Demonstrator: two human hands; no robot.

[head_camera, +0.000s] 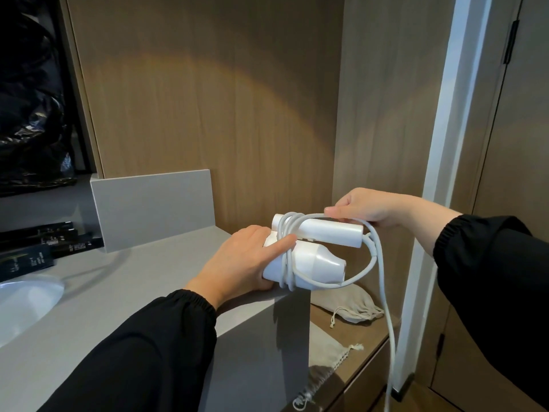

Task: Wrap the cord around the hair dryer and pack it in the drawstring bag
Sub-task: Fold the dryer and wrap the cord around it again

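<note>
Head camera showed a white folded hair dryer (309, 260) held at the front right corner of a grey counter (133, 292), with the left hand (243, 260) curled round its body and the forefinger laid across several turns of white cord (383, 289). The right hand (365, 206) pinched the cord against the folded handle, and the loose length hung past the counter's right edge. A beige drawstring bag (347, 301) lay on a lower wooden shelf beside that edge.
</note>
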